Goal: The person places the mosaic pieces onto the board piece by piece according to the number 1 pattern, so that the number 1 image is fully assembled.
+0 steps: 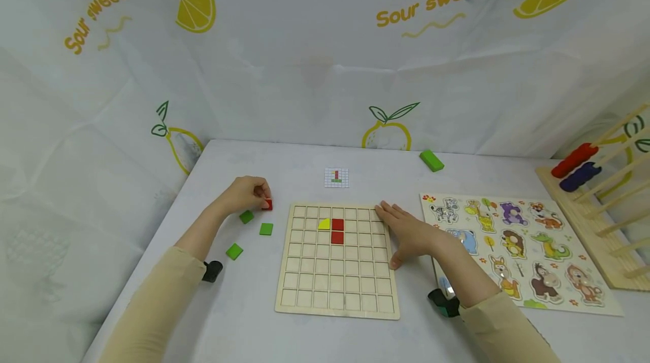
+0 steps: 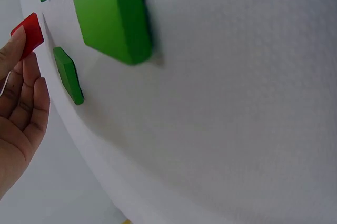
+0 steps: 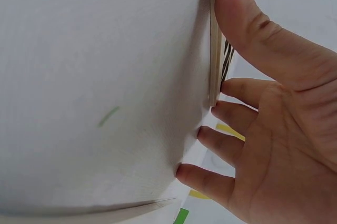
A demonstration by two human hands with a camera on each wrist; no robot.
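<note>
Between thumb and fingers, my left hand (image 1: 246, 193) pinches a red square tile (image 2: 32, 34) at the left of the table. Three green square tiles (image 1: 266, 229) lie around and below that hand. My right hand (image 1: 410, 233) rests with spread fingers along the right edge of a wooden grid board (image 1: 337, 284); its thumb touches the board's side in the right wrist view. On the board sit a yellow quarter-round tile (image 1: 324, 224) and two red square tiles (image 1: 337, 237), one below the other.
A small printed pattern card (image 1: 337, 178) lies behind the board. At the back right is a green block (image 1: 431, 161). An animal puzzle board (image 1: 523, 250) lies on the right, partly under a wooden peg rack (image 1: 584, 205) with red and blue pieces.
</note>
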